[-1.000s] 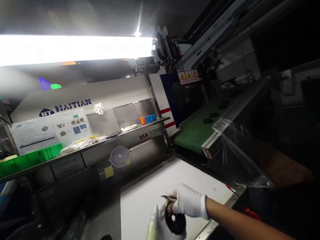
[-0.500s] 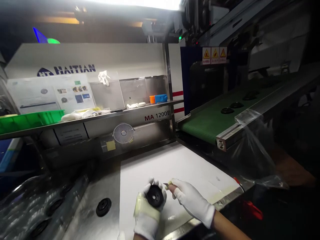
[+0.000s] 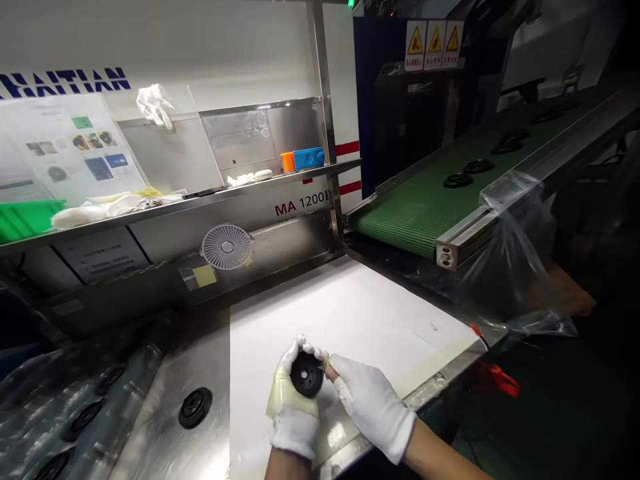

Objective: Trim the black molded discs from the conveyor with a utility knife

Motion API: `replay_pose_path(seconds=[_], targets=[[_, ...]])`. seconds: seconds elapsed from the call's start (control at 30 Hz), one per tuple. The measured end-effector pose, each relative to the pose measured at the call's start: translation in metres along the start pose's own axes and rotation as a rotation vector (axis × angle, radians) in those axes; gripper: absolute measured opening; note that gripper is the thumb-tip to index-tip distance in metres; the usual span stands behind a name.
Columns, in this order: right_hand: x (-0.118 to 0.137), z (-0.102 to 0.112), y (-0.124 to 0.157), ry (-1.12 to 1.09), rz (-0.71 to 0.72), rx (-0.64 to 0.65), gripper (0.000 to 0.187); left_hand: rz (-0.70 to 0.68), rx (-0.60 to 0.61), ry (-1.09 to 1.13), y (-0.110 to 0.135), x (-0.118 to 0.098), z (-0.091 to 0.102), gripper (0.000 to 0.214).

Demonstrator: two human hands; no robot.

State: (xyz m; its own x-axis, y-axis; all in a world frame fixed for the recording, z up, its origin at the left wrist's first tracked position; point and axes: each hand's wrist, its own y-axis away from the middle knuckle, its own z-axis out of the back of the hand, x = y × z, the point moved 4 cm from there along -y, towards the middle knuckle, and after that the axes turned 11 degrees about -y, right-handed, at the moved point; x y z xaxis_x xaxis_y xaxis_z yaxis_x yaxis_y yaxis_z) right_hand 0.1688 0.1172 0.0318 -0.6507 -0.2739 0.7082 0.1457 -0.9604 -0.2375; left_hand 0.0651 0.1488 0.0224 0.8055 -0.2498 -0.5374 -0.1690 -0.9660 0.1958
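**Gloved Hands Work Black Disc Above White Board**

A worker's left hand [image 3: 294, 415] is clenching a black disc [image 3: 307, 374] just above a white board [image 3: 350, 313], while the right hand [image 3: 371, 407] is pinching what looks like a small blade [image 3: 325, 361] at the disc's rim, its tip mostly hidden. A slip of the blade could be nicking the left glove [image 3: 280, 404]. A loosening grip could be sending the disc onto the steel counter [image 3: 150, 427], beside another disc [image 3: 195, 407].
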Motion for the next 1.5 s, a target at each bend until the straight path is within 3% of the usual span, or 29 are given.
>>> replay_pose_path(seconds=[0.2,0.33,0.73,0.93,1.07,1.23,1.43,1.5], targets=[[-0.002,-0.015,0.004,0.083,0.021,-0.006,0.026,0.012,-0.062,0.088,-0.011,0.001,0.012,0.006],[-0.003,-0.014,0.002,0.084,-0.01,-0.053,0.026,0.034,-0.056,0.078,-0.011,0.001,0.01,0.005],[0.006,-0.03,0.009,0.105,-0.027,-0.066,0.027,-0.116,-0.143,0.073,-0.011,-0.003,0.008,0.003],[0.006,-0.018,0.005,0.043,-0.003,-0.05,0.026,0.011,-0.063,-0.13,-0.005,-0.006,0.013,0.033],[0.004,-0.01,0.004,-0.01,-0.028,-0.053,0.025,-0.023,-0.032,-0.105,-0.006,-0.011,0.009,0.02],[0.005,-0.017,0.007,0.096,-0.023,-0.104,0.023,-0.02,-0.1,0.035,-0.013,-0.006,0.005,0.005],[0.013,-0.029,0.012,0.122,-0.001,-0.094,0.029,-0.108,-0.165,0.037,-0.012,-0.007,0.009,0.008],[0.013,-0.028,0.013,0.106,0.008,-0.081,0.028,-0.096,-0.13,-0.022,-0.008,-0.009,0.011,0.017]])
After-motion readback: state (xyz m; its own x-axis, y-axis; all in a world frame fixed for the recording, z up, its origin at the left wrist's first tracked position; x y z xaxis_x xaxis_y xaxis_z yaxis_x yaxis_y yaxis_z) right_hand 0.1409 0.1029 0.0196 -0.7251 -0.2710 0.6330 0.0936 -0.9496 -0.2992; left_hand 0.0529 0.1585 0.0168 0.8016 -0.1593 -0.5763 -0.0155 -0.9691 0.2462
